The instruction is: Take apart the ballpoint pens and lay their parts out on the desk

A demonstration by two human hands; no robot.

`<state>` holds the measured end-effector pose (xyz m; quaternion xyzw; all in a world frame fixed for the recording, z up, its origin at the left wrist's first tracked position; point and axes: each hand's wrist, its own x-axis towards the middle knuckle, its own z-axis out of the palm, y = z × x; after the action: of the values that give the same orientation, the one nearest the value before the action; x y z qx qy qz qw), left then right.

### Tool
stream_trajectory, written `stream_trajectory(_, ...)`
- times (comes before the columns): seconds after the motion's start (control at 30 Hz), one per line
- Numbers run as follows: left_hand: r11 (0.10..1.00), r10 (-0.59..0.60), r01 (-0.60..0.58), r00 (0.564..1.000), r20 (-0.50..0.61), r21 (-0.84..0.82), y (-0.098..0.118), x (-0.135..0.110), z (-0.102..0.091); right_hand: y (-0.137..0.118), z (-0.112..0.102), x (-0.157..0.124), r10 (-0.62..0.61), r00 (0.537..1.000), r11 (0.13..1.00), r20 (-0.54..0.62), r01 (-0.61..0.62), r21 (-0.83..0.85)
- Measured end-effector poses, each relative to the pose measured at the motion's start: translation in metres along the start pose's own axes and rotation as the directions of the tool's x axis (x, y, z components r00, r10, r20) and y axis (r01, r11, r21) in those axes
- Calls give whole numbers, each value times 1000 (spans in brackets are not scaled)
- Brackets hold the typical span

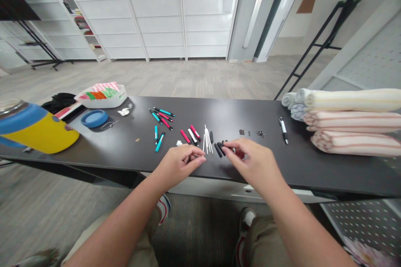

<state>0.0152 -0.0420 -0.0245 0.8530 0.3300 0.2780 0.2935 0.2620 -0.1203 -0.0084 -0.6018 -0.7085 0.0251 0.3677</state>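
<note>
My left hand (pixel 181 162) hovers over the near edge of a black table (pixel 313 162), its fingers curled in a pinch on a small pale pen part I cannot make out. My right hand (pixel 250 160) is beside it, thumb and forefinger pinched on a black pen piece (pixel 226 147). Just beyond the fingers lie white pen refills (pixel 207 138), black pen barrels (pixel 218 149) and red pen parts (pixel 189 134). Teal pen parts (pixel 159 126) are scattered further left. A finished black and white pen (pixel 283 129) lies to the right.
Rolled towels (pixel 351 121) are stacked at the table's right end. At the left sit a white basket (pixel 103 96), a blue ring (pixel 94 118) and a yellow and blue container (pixel 34 127). Small dark bits (pixel 250 133) lie mid-table. A black rack (pixel 326 41) stands behind.
</note>
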Motion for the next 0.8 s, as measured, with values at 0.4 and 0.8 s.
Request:
stream_trajectory(0.4, 999, -29, 28, 999, 32, 33, 3, 3, 0, 61, -37, -9, 398, 917, 770, 18, -323, -550)
stream_trajectory(0.8, 997, -53, 51, 998, 31, 50, 4, 5, 1, 17, 18, 35, -187, 969, 957, 161, 217, -192)
